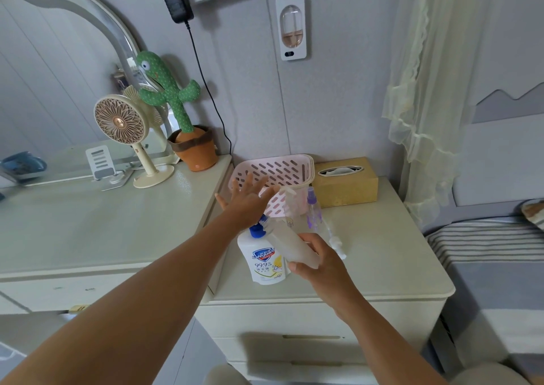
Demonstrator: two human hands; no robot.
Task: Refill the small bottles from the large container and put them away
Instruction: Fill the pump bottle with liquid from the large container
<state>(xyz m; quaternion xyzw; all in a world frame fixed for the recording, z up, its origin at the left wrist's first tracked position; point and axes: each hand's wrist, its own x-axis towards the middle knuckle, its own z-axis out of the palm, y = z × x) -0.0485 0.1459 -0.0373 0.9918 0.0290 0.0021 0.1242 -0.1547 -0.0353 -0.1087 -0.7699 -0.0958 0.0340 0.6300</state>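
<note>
Cream cabinet tops are being looked down on, and the lower bedside cabinet (382, 266) is being used as the work surface. Nearest on it, a small translucent bottle (291, 244) is being gripped round its lower body by the right hand (318, 264), fingers and thumb curled about it. It is being held tilted, with its upper end against the blue pump of the large white container (265, 262), which is being left standing upright near the cabinet's left edge. A loose white pump head (337, 243) is being left lying on the top just right of the held bottle. Beyond, the left hand (247, 199) is being held in the air with fingers spread wide and nothing grasped, in front of the pink slotted basket (282, 169). A purple spray bottle (313, 208) is being kept upright just beside that basket, and a yellow tissue box (347, 187) is being kept to the basket's right, against the wall. Farther left, on the higher dresser (88, 222), a small fan (120, 124) and a plush cactus (173, 99) are being displayed before a mirror.
</note>
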